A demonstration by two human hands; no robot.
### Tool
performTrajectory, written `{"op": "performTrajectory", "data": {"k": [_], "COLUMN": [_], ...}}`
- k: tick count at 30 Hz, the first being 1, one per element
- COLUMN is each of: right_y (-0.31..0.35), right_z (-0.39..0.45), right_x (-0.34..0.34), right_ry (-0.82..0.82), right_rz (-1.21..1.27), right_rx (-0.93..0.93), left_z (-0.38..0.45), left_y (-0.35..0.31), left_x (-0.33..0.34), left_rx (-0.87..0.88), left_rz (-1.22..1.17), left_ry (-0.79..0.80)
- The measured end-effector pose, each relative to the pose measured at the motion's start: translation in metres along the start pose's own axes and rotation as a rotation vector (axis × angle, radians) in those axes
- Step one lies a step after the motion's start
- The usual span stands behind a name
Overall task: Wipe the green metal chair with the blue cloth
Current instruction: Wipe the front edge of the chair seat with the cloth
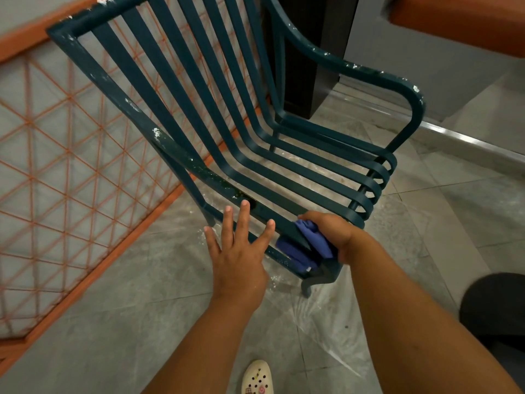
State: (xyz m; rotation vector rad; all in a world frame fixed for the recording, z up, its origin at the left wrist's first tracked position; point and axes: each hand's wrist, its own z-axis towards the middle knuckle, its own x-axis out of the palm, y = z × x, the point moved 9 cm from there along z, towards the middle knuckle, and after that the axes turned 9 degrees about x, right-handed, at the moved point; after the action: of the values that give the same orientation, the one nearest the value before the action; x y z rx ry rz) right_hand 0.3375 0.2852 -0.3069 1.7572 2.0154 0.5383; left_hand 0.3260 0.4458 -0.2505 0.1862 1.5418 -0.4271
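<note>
The green metal chair (181, 89) fills the upper middle of the view, slatted on back and seat, with white flecks on its frame and armrests. My right hand (331, 231) grips the blue cloth (305, 245), which is wrapped round the near armrest close to its front corner. My left hand (238, 251) hovers beside it with fingers spread and straight, fingertips at the armrest bar; contact with the bar cannot be told.
An orange lattice railing (71, 166) runs along the left. A dark post (309, 52) stands behind the chair. Clear plastic sheeting (321, 314) covers the grey tiled floor under the chair. My light clog (257, 378) shows at the bottom edge.
</note>
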Motion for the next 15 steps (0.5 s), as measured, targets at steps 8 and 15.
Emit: {"op": "performTrajectory", "data": {"k": [8,15], "right_y": [0.059,0.014], "right_z": [-0.005,-0.058], "right_x": [0.027,0.049], "right_ry": [-0.168,-0.827], "right_rz": [-0.337,-0.749], "right_rx": [-0.214,-0.793], "left_z": [0.002,-0.005], "left_y": [0.001,0.018], "left_x": [-0.001,0.002], "left_rx": [-0.043,-0.105], "left_rz": [-0.02,-0.126], "left_ry": [-0.032,-0.033]}}
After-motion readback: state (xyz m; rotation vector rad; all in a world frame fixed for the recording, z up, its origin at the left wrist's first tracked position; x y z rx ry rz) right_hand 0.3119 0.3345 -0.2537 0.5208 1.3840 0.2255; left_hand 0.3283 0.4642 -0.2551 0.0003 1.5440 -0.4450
